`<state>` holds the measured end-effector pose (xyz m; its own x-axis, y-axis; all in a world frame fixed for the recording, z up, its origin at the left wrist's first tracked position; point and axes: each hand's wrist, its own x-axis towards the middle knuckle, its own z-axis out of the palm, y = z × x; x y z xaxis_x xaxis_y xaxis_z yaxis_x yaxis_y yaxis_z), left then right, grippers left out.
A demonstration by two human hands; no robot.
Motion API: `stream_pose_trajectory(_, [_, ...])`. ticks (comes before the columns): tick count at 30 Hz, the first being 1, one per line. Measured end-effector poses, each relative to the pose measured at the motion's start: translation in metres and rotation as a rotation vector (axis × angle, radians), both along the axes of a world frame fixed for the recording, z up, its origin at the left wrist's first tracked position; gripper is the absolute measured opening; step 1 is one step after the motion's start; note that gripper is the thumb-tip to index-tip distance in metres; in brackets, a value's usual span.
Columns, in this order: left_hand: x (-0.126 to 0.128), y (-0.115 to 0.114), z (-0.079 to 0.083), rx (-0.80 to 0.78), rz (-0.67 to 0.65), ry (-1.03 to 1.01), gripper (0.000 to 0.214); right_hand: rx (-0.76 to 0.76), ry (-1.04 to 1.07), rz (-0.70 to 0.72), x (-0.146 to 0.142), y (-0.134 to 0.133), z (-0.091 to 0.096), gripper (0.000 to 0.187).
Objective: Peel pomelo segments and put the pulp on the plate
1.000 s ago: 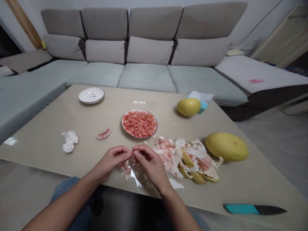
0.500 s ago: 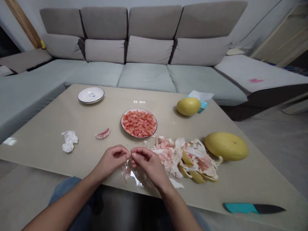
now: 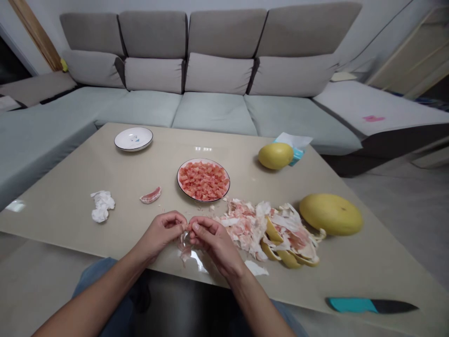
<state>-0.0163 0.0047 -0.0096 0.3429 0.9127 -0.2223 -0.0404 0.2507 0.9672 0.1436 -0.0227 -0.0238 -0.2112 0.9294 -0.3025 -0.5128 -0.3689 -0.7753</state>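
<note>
My left hand (image 3: pixel 163 232) and my right hand (image 3: pixel 212 241) meet fingertip to fingertip over the near edge of the beige table (image 3: pixel 70 206). Both pinch a pink pomelo segment (image 3: pixel 184 243) whose white membrane hangs down between them. A plate of pink pomelo pieces (image 3: pixel 203 179) stands just beyond the hands. One peeled segment (image 3: pixel 150 195) lies on the table to the left of the plate. A heap of peel and membrane (image 3: pixel 270 229) lies right beside my right hand.
Two whole yellow pomelos (image 3: pixel 330 214) (image 3: pixel 275 155) sit at the right, the far one by a tissue pack (image 3: pixel 293 144). A teal-handled knife (image 3: pixel 372 305) lies near the front right edge. An empty white dish (image 3: pixel 133 139) and a crumpled tissue (image 3: pixel 101 205) are at the left. A grey sofa (image 3: pixel 210 93) runs behind.
The hands have drawn slightly closer together and shifted a little left while working the segment; nothing else on the table has moved.
</note>
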Motion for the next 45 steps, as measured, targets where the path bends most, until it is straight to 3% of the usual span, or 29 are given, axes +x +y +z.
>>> stream_pose_trajectory(10, [-0.008,0.003,-0.002,-0.097,-0.142,-0.008,0.019,-0.061,0.093,0.124,0.001,0.002,0.001,0.026])
stream_pose_trajectory(17, [-0.012,0.005,-0.001,-0.122,-0.048,-0.037,0.018,-0.021,0.048,-0.059,0.022,0.007,0.008,0.025])
stream_pose_trajectory(23, [-0.005,0.005,-0.002,-0.232,-0.001,-0.111,0.026,0.273,-0.574,-0.324,0.030,0.032,0.005,0.027])
stream_pose_trajectory(28, [-0.002,0.004,-0.001,-0.333,0.017,-0.201,0.030,0.423,-0.756,-0.442,0.034,0.047,0.001,0.046])
stream_pose_trajectory(35, [-0.004,0.003,-0.004,-0.294,-0.040,-0.216,0.030,0.405,-0.753,-0.087,0.018,0.014,0.009,0.025])
stream_pose_trajectory(39, [0.000,0.002,-0.006,-0.258,-0.059,-0.189,0.032,0.437,-0.765,-0.064,0.012,0.010,0.012,0.015])
stream_pose_trajectory(45, [-0.001,0.002,-0.002,-0.368,-0.019,-0.273,0.028,0.435,-0.914,-0.134,0.020,0.008,0.012,0.022])
